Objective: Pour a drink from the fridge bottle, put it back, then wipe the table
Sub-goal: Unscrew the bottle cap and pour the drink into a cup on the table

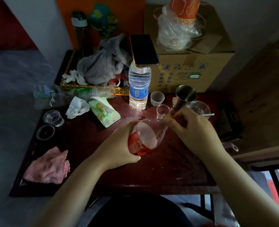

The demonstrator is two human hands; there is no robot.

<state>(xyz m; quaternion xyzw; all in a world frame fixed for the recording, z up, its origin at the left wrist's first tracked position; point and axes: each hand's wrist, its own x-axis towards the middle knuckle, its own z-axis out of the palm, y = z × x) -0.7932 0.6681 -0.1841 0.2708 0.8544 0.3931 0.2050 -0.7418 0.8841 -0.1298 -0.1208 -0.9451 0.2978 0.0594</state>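
My left hand [119, 146] grips a clear bottle with a red label [143, 138], tilted with its neck pointing right toward a small clear plastic cup [163, 111]. At the bottle's mouth my right hand [191, 128] pinches what looks like a yellow cap [167, 116]. A little pale drink lies in the bottle's lower side. A crumpled pink cloth [48, 166] lies on the dark red table [151, 174] at the front left.
A water bottle [139, 89] with a phone [142, 50] on top stands mid-table. Around it are a steel mug [185, 95], a white cup [157, 98], a clear bowl [199, 108], two clear cups [53, 118] at left, a tissue pack [104, 112], a grey cloth [106, 63] and a cardboard box [192, 59].
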